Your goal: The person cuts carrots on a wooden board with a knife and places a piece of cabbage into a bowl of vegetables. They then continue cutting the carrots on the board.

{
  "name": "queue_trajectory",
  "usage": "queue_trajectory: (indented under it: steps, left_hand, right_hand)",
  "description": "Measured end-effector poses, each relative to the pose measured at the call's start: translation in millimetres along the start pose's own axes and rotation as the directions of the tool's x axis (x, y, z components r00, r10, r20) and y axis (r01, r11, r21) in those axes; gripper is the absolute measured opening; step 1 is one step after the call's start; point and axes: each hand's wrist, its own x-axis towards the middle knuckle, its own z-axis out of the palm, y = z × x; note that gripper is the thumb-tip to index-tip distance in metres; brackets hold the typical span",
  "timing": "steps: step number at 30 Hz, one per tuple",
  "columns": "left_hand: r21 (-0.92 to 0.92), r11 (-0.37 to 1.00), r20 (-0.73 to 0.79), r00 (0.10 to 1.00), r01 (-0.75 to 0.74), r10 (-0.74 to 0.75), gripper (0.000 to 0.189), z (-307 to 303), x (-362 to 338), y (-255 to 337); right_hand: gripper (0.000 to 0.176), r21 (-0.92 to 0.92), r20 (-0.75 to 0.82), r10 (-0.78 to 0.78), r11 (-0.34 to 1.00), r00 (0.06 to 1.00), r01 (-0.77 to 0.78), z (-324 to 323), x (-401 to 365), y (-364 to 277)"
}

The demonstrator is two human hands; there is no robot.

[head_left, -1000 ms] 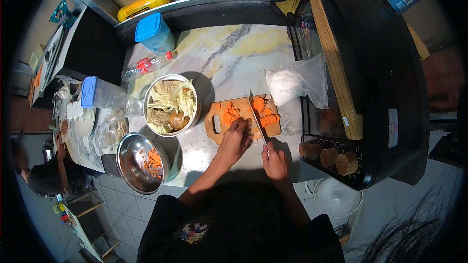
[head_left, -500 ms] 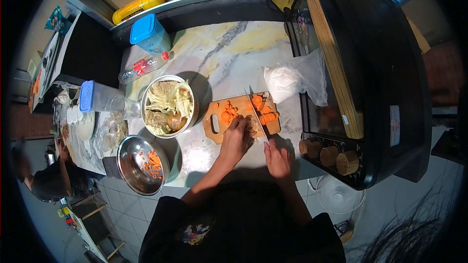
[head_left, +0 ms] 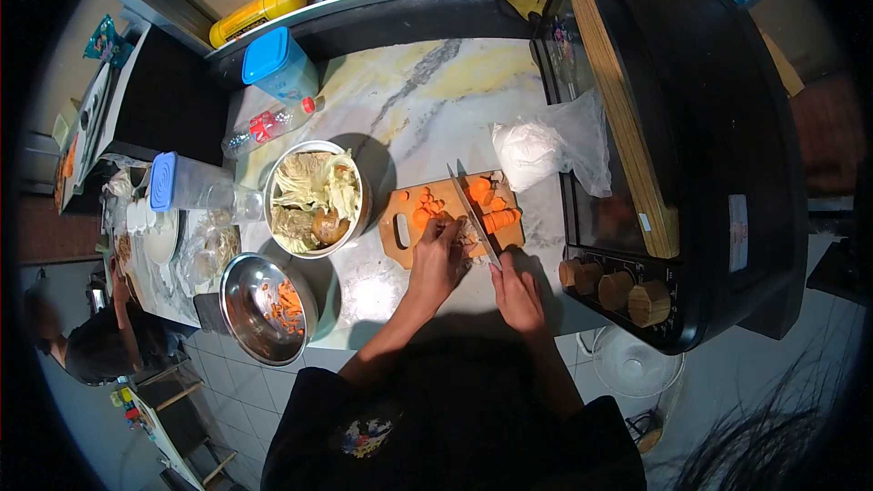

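My right hand [head_left: 519,296] is wrapped round the handle of a kitchen knife [head_left: 471,211]. Its blade lies slantwise over a wooden cutting board [head_left: 395,252], the tip reaching past the far edge. My left hand [head_left: 436,264] rests on the board left of the blade, fingers curled and bunched; what they pinch is hidden. Small pale chopped bits [head_left: 470,236] lie between the fingertips and the blade. Orange carrot pieces [head_left: 427,208] sit beyond my left hand, and thicker carrot slices [head_left: 500,220] are on the blade's right side.
Left of the board stand a pot [head_left: 356,229] of cabbage leaves and a steel bowl [head_left: 238,314] with carrot pieces. A bag of white powder [head_left: 527,155] sits behind, near a black oven [head_left: 709,145] on the right. A bottle [head_left: 265,125] lies farther back. Another person [head_left: 105,341] stands far left.
The knife has swung a little, its tip shifting left, and its blade face shows more broadly. My right hand has turned slightly with it. My left hand stays almost in place.
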Motion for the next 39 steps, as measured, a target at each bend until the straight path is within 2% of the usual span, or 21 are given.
queue_trajectory:
  steps: [4, 8, 10, 11, 13, 16, 20, 22, 26, 28, 32, 34, 35, 37, 39]
  left_hand:
    - [-0.045, 0.999, -0.003, 1.0, 0.023, -0.024, 0.036, 1, -2, -4]
    - [-0.109, 0.994, -0.03, 0.999, 0.032, -0.035, 0.035, 6, -3, -10]
    - [-0.075, 0.997, -0.044, 0.999, 0.017, -0.02, 0.031, 2, -1, -5]
    - [-0.075, 0.997, -0.043, 0.999, 0.017, -0.021, 0.031, 2, -1, -5]
    - [-0.026, 0.999, -0.099, 0.995, -0.034, 0.031, 0.029, 2, -6, -4]
    - [-0.098, 0.995, -0.106, 0.994, 0.011, -0.022, 0.027, 4, -7, -7]
    - [-0.06, 0.998, -0.12, 0.993, -0.007, -0.001, 0.026, 5, -7, -9]
    - [-0.096, 0.995, -0.127, 0.991, 0.02, -0.032, 0.026, 6, -2, -11]
    - [-0.128, 0.99, -0.136, 0.988, 0.057, -0.075, 0.026, 3, -1, -7]
    - [-0.158, 0.983, -0.1, 0.99, 0.088, -0.105, 0.026, 3, -1, -11]
    - [-0.17, 0.983, -0.13, 0.988, 0.063, -0.085, 0.026, -2, -1, -10]
    - [-0.275, 0.956, -0.12, 0.983, 0.105, -0.142, 0.024, -14, 0, 3]
    - [-0.271, 0.957, -0.142, 0.979, 0.102, -0.145, 0.024, -19, 1, 8]
    - [-0.415, 0.893, -0.112, 0.964, 0.177, -0.243, 0.022, -32, 1, 16]
    - [-0.416, 0.891, -0.138, 0.956, 0.182, -0.26, 0.023, -50, 3, 20]
  right_hand:
    - [0.024, 0.04, 0.104, 0.065, 0.997, 0.992, -0.07, -5, 3, -4]
    - [0.022, 0.078, 0.112, 0.04, 0.996, 0.993, -0.049, -1, 7, 1]
    - [0.021, 0.059, 0.014, -0.024, 0.998, 1.0, 0.023, 7, 7, 4]
    - [0.021, 0.059, 0.014, -0.024, 0.998, 1.0, 0.023, 9, 6, 5]
    - [0.021, 0.122, -0.03, -0.117, 0.985, 0.993, 0.12, 11, 2, 6]
    - [0.022, 0.098, -0.028, -0.068, 0.993, 0.997, 0.07, 16, 3, 3]
    - [0.018, 0.13, 0.052, -0.059, 0.99, 0.997, 0.051, 17, 5, 7]
    - [0.018, 0.161, -0.008, -0.138, 0.977, 0.99, 0.138, 23, 15, 10]
    - [0.018, 0.203, -0.07, -0.163, 0.964, 0.984, 0.174, 24, 16, 8]
    - [0.018, 0.237, -0.129, -0.224, 0.939, 0.966, 0.249, 26, 17, 10]
    - [0.018, 0.335, -0.101, -0.217, 0.912, 0.971, 0.239, 27, 18, 12]
    - [0.019, 0.356, -0.086, -0.21, 0.906, 0.974, 0.227, 19, 18, 4]
    - [0.019, 0.354, -0.082, -0.232, 0.902, 0.969, 0.246, 16, 19, -1]
    - [0.022, 0.324, -0.098, -0.279, 0.899, 0.955, 0.295, 9, 19, -13]
    - [0.022, 0.333, -0.068, -0.309, 0.889, 0.948, 0.314, 2, 23, -29]
